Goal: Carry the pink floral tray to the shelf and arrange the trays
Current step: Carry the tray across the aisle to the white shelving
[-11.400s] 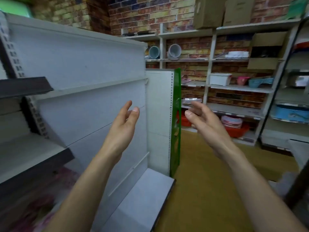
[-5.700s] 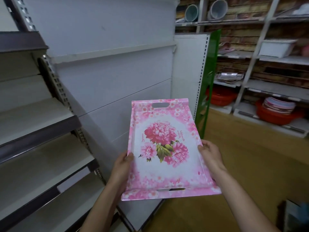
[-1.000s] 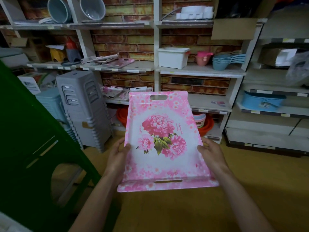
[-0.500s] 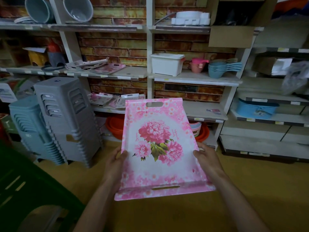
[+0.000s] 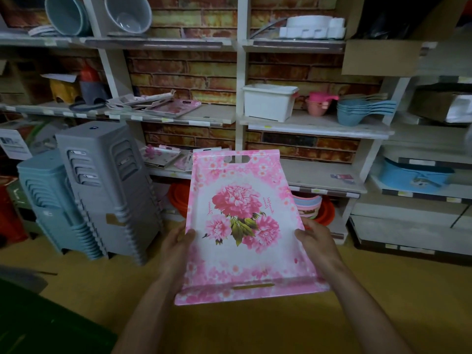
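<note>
I hold the pink floral tray [image 5: 242,226] in front of me, its long axis pointing away, printed face up. My left hand [image 5: 176,245] grips its left rim and my right hand [image 5: 315,241] grips its right rim. Ahead stands the white shelf unit [image 5: 319,172] against a brick wall. More floral trays [image 5: 163,106] lie in a loose pile on the middle shelf at the left. Other floral trays [image 5: 163,155] lie on the shelf below, just beyond the held tray's far left corner.
Stacks of grey stools [image 5: 107,185] and blue stools [image 5: 48,200] stand on the floor at the left. A white tub [image 5: 269,100], pink scoops [image 5: 319,103] and blue scoops [image 5: 362,109] sit on the right middle shelf. Red basins [image 5: 178,198] fill the bottom shelf.
I have come closer to the shelf unit with the tray held the same way. The green rack has slid out of view at the left.
</note>
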A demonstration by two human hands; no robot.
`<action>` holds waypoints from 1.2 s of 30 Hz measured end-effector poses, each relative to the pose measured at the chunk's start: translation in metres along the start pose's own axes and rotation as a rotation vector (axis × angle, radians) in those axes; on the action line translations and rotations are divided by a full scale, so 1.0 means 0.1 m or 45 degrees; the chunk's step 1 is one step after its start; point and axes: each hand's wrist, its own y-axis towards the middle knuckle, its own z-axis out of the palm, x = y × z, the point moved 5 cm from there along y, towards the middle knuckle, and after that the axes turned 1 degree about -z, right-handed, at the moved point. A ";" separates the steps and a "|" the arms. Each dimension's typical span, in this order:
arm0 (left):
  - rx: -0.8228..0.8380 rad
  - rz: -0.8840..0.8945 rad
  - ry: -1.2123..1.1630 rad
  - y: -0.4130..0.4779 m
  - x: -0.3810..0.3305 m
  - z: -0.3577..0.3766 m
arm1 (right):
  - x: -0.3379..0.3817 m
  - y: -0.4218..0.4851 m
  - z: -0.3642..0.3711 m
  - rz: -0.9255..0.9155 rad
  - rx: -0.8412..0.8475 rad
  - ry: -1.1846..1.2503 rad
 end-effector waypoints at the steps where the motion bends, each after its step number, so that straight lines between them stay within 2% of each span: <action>1: -0.008 -0.003 0.003 0.05 0.00 0.00 | 0.00 0.06 0.03 0.005 0.015 0.015; 9: -0.078 -0.005 0.006 0.55 -0.07 0.13 | -0.03 0.78 0.23 -0.022 0.110 0.042; 20: -0.135 0.052 -0.027 1.38 -0.35 0.67 | 0.14 2.04 0.19 -0.118 0.214 -0.014; 36: -0.194 0.052 -0.094 2.02 -0.46 0.97 | 0.17 2.90 0.31 -0.105 0.276 -0.033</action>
